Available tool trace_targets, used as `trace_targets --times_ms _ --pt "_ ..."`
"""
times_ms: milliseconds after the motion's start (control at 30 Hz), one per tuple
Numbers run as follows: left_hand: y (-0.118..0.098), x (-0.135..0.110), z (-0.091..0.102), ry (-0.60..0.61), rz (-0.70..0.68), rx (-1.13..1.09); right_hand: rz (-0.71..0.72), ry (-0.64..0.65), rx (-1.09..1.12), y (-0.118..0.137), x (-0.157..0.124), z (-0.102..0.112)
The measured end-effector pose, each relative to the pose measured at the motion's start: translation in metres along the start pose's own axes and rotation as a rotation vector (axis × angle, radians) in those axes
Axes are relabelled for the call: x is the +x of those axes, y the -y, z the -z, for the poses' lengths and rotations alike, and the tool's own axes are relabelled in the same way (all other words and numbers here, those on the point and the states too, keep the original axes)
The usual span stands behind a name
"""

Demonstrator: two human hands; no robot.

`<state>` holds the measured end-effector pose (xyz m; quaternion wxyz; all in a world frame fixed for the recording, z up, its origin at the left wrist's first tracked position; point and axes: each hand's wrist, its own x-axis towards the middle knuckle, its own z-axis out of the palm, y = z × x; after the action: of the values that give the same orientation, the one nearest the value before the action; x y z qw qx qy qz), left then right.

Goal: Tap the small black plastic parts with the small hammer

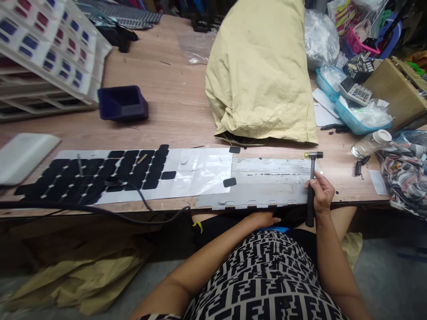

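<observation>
My right hand [322, 194] is closed around the black handle of a small hammer [311, 195]. The hammer's head, yellow at one end and black at the other, points away from me over the right end of a grey board [267, 192] at the table edge. My left hand [263, 219] lies low over my lap, below the table edge, fingers stretched out and holding nothing. Left of the board, a white sheet [203, 171] carries rows of black rounded pieces [71, 171]. Two single black pieces [229, 182] lie at the sheet's right end.
A large tan bag [260, 75] takes up the table's middle. A dark purple bin [122, 104] and a white rack [60, 49] stand at the left. A black cable [133, 219] runs along the front edge. Blue baskets [362, 116], a jar [371, 143] and patterned cloth [403, 178] sit right.
</observation>
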<state>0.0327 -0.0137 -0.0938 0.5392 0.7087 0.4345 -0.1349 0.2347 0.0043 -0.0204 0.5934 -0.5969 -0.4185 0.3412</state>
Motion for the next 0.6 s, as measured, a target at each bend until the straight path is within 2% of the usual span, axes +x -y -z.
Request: trace_targets --times_ms 67,133,200,267,300,367,467,533,600 --pt "-0.015 -0.021 0.012 0.058 -0.116 0.068 0.009 -0.001 -0.009 0.0 0.0 0.0" --pt "-0.032 -0.042 0.029 0.068 -0.309 0.035 0.016 -0.009 -0.02 -0.001 -0.001 0.0" --pt "-0.044 -0.056 0.051 0.07 -0.459 -0.104 0.017 -0.02 -0.026 -0.001 -0.001 0.001" --pt "-0.051 -0.059 0.078 0.004 -0.528 -0.266 0.013 -0.021 -0.028 -0.001 -0.001 0.0" --pt "-0.051 -0.055 0.092 -0.079 -0.526 -0.317 0.014 -0.019 -0.029 -0.001 -0.001 0.0" --pt "-0.048 -0.04 0.121 -0.336 -0.441 -0.343 0.021 -0.01 -0.035 -0.001 -0.001 0.0" --pt "-0.04 -0.007 0.158 -0.734 -0.179 -0.264 0.043 0.003 -0.05 -0.001 -0.001 -0.001" --pt "-0.037 0.01 0.178 -0.88 -0.057 -0.181 0.05 0.012 -0.054 -0.002 -0.001 -0.001" --pt "-0.037 0.02 0.192 -0.944 -0.025 -0.112 0.054 0.021 -0.053 -0.002 -0.001 -0.001"
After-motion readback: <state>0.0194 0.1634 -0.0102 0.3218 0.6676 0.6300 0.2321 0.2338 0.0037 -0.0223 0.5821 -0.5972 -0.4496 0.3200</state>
